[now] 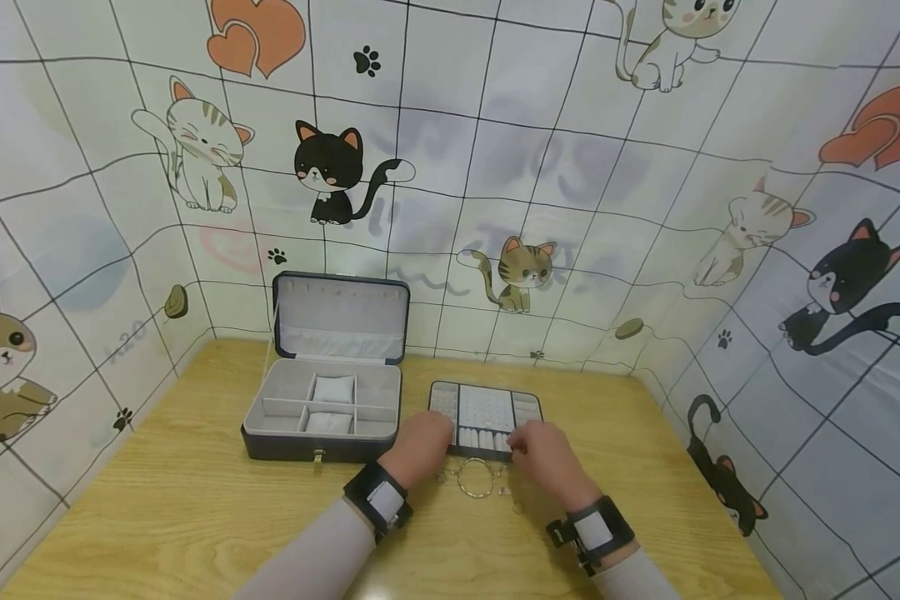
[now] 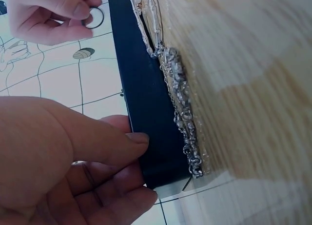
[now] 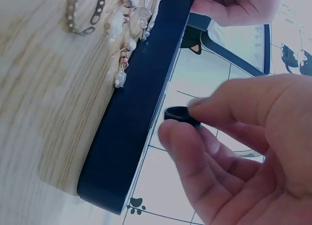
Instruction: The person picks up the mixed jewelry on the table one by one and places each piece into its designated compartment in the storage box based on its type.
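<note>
A dark-sided jewelry tray [image 1: 485,408] with pale compartments and ring slots lies on the table. My left hand [image 1: 418,448] holds its front left corner, with the thumb [image 2: 136,138] pressed on the dark front side in the left wrist view. Over the ring slots at the front right, my right hand [image 1: 547,460] pinches a dark ring [image 3: 184,118] between thumb and forefinger, raised above the tray edge. Along the tray's front lie a round bangle [image 1: 460,478], a silver chain [image 2: 183,103] and earrings with pale drops [image 3: 123,61].
An open jewelry box [image 1: 285,448] stands to the left, its lid [image 1: 341,312] upright against the back. Two pale cushions [image 1: 333,389] sit in its compartments. A cat-patterned cloth [image 1: 435,167] hangs behind and on both sides of the wooden table [image 1: 157,517].
</note>
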`<control>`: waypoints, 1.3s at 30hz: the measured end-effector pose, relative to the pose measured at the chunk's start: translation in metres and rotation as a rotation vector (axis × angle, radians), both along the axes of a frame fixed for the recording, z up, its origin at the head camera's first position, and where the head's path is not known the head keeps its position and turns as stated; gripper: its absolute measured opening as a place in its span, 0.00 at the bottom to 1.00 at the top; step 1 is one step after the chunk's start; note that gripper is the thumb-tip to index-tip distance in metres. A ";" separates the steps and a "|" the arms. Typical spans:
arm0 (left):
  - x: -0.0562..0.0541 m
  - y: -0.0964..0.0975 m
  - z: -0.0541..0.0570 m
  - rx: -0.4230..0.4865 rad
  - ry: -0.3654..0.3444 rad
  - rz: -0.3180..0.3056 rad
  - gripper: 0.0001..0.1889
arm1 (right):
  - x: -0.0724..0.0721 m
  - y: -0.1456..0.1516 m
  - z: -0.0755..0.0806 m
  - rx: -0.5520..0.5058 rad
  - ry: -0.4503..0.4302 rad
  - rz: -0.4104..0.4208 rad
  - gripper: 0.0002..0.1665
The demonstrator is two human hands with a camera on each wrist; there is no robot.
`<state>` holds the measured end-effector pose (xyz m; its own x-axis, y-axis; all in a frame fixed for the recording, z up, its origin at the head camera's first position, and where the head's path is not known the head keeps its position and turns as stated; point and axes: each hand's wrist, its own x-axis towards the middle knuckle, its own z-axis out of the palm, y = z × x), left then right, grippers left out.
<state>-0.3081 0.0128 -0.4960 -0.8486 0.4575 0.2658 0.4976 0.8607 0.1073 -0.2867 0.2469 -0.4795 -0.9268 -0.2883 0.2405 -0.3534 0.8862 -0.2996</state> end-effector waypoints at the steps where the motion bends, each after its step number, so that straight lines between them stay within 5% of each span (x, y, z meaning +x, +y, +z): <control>1: 0.000 0.000 0.000 -0.002 -0.003 0.002 0.06 | -0.001 0.000 0.000 -0.005 0.002 -0.017 0.09; 22: 0.002 0.004 0.000 -0.030 -0.013 0.035 0.04 | -0.008 0.000 -0.007 -0.155 0.126 -0.099 0.08; 39: 0.001 0.002 0.001 -0.053 -0.009 0.029 0.04 | -0.024 -0.008 -0.010 -0.377 -0.149 -0.162 0.08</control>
<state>-0.3075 0.0148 -0.4950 -0.8641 0.4455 0.2341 0.4713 0.8795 0.0661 -0.3111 0.2392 -0.4898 -0.9854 -0.0542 0.1617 -0.1476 0.7458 -0.6496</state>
